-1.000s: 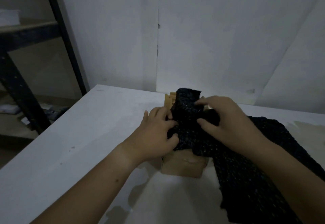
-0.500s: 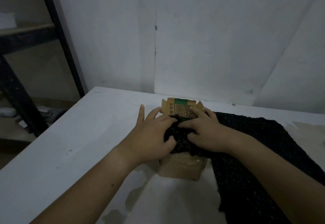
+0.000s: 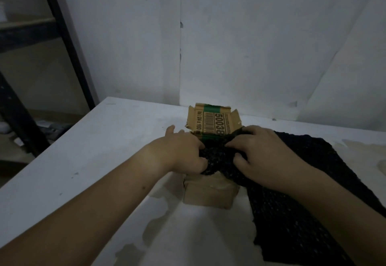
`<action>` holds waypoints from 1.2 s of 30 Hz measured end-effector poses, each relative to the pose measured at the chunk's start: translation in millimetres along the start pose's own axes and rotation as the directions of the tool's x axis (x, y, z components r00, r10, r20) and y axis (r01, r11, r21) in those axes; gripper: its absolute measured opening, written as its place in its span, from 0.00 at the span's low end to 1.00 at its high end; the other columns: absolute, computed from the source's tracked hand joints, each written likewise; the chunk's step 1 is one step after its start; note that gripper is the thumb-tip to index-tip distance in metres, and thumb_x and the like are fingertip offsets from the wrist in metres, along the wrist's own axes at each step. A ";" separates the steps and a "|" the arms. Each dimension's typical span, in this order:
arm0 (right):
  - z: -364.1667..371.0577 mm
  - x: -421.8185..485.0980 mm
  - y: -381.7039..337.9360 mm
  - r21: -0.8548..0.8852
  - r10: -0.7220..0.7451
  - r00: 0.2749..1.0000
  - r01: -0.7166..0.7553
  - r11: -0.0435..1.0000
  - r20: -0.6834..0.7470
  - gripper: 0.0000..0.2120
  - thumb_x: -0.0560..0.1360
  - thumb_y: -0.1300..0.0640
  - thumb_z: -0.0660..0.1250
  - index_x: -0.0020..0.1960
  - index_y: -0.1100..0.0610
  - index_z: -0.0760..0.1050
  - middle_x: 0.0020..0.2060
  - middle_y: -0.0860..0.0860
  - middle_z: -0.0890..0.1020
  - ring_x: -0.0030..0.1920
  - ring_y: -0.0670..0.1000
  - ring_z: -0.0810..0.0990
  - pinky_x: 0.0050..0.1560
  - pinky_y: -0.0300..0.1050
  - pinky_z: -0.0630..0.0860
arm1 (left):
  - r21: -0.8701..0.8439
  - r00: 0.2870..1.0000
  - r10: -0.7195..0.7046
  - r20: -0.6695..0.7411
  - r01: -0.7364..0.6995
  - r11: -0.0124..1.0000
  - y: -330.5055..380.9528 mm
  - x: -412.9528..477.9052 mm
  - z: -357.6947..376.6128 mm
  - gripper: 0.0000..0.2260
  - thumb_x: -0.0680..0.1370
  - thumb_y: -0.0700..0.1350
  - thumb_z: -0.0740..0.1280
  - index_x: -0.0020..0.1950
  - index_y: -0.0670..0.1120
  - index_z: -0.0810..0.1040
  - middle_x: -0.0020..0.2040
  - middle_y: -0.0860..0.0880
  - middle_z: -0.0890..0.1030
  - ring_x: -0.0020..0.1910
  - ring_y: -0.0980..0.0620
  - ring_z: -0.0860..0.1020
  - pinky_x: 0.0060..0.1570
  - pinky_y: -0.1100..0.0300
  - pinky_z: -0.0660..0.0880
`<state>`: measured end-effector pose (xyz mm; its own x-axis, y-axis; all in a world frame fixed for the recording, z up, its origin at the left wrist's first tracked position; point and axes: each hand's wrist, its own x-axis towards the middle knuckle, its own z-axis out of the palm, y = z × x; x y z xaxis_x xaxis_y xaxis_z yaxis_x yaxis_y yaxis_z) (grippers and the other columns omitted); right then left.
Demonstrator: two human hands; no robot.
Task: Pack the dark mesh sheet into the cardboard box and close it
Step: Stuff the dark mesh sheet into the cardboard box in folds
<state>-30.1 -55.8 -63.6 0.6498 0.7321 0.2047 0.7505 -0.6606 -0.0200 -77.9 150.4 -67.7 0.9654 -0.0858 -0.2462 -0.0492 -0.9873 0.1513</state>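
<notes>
**Mesh going into box: most of it was not in yet**

- Cardboard box (image 3: 208, 195) sat on the white tabletop (image 3: 83, 161), mouth up. Printed lid flap (image 3: 213, 122) stood open at the far side.
- Dark mesh sheet (image 3: 302, 203): one wadded end was at the box mouth, between both hands. The rest trailed out over the box's right edge and lay spread on the tabletop toward the near right.
- Left hand (image 3: 186, 153) was clenched on the wad from the left, fingers curled into it and one finger sticking out toward the far side.
- Right hand (image 3: 265, 157) was grasping the wad from the right, thumb and fingers pinching a fold.
- Couldn't tell how deep the wad sat; the hands covered the opening.

My read: early in the stuffing step, closing a long way off.

How to do it well:
- Feed in short folds. Press each one down flat to the bottom before pulling in the next length.
- Use one hand to pin what's already inside and the other to gather from the trailing part, since mesh looks springy and may pop back out.
- Box looked light and small. Push straight down, not sideways, or it may slide or tip.
- Keep mesh off the rim and the flap hinge, or the lid won't seat.
</notes>
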 end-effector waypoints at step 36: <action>12.0 41.0 -1.1 -0.210 0.116 0.891 -0.024 0.977 0.438 0.22 0.76 0.45 0.51 0.60 0.48 0.79 0.66 0.54 0.74 0.73 0.58 0.56 0.72 0.57 0.46 | -0.191 0.988 0.063 -0.144 -0.090 0.978 -6.3 6.4 10.5 0.13 0.66 0.56 0.61 0.43 0.51 0.79 0.38 0.52 0.81 0.38 0.52 0.79 0.36 0.56 0.76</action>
<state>-2.8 -23.1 -66.9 0.7193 0.6488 -0.2486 0.6925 -0.6983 0.1812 -74.1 154.6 -80.3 0.9872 -0.1276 -0.0961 -0.0861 -0.9318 0.3525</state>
